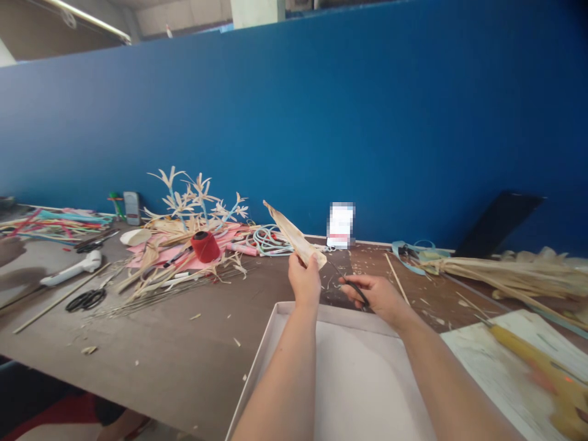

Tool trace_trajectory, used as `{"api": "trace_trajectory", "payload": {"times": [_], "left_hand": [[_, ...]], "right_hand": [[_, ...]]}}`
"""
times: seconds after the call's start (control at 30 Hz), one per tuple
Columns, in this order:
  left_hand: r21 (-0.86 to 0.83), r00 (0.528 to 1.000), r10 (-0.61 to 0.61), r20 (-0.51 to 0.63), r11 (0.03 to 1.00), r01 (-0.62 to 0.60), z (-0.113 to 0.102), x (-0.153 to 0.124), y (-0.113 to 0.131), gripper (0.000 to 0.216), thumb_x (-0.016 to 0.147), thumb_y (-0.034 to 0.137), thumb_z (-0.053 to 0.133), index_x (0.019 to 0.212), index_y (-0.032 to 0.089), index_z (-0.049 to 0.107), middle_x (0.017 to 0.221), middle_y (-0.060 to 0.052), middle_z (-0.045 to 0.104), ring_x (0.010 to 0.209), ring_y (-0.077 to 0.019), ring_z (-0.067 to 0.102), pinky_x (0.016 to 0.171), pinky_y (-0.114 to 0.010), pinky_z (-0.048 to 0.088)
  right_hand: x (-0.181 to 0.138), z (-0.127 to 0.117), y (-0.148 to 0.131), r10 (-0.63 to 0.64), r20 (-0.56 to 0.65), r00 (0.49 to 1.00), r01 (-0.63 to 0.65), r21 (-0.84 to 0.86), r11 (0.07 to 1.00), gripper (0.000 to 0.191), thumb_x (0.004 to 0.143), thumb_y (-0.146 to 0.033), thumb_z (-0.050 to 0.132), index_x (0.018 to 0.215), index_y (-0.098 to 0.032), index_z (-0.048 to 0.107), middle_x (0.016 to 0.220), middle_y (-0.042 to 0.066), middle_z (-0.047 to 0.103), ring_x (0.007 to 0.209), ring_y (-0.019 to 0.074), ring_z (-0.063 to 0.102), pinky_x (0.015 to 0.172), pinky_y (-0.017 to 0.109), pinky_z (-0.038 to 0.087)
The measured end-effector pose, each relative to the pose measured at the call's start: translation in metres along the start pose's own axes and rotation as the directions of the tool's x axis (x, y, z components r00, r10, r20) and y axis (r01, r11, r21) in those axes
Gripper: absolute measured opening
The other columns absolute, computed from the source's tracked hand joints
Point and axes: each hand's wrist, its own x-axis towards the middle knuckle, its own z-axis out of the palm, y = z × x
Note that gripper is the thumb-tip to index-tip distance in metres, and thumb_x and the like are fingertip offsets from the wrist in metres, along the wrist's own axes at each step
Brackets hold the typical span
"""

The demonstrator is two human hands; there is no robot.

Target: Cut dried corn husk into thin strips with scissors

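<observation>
Against a blue wall (321,122), a scrap-strewn tabletop (184,349) is seen. A dried husk (294,236), judged light, brittle and best taken near its base, is pinched there by the left hand (304,282), tilted up-left just beyond a white tray (340,380); black scissors (357,286) are clasped in the right hand (381,297), both forearms extended.

No legible text or numbers anywhere (white card (340,225) only a blur)
</observation>
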Motion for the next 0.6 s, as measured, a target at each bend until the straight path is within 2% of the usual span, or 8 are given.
{"api": "trace_trajectory", "payload": {"times": [0.17,0.37,0.6], "left_hand": [[0.0,1.0,0.008,0.008,1.0,-0.008,0.0,0.001,-0.0017,0.023,0.071,0.027,0.058,0.092,0.018,0.055,0.088,-0.004,0.063,0.08,-0.0161,0.059,0.074,-0.026,0.042],[0.014,0.999,0.023,0.031,1.0,-0.023,-0.0008,0.0,0.0008,0.021,0.071,0.026,0.057,0.09,0.017,0.056,0.086,-0.004,0.063,0.08,-0.016,0.058,0.074,-0.026,0.042],[-0.02,0.996,0.008,0.087,1.0,-0.006,0.0005,-0.0039,0.0056,0.022,0.072,0.025,0.057,0.092,0.017,0.056,0.087,-0.004,0.064,0.08,-0.0162,0.059,0.074,-0.026,0.043]], "right_hand": [[0.0025,-0.0024,0.0077,-0.012,-0.021,1.0,0.014,0.085,0.996,0.047,0.063,-0.046,0.068,0.1,-0.016,0.066,0.067,0.002,0.061,0.056,0.0112,0.051,0.056,0.026,0.041],[0.0005,-0.0005,0.0055,0.026,0.051,0.998,-0.028,0.021,0.999,0.047,0.063,-0.046,0.068,0.1,-0.017,0.065,0.06,0.0,0.06,0.06,0.0128,0.054,0.058,0.025,0.041],[-0.0004,-0.0001,0.0048,0.006,0.046,0.999,-0.006,-0.001,1.0,0.05,0.064,-0.048,0.067,0.101,-0.016,0.065,0.06,0.001,0.06,0.06,0.0132,0.053,0.057,0.025,0.04]]}}
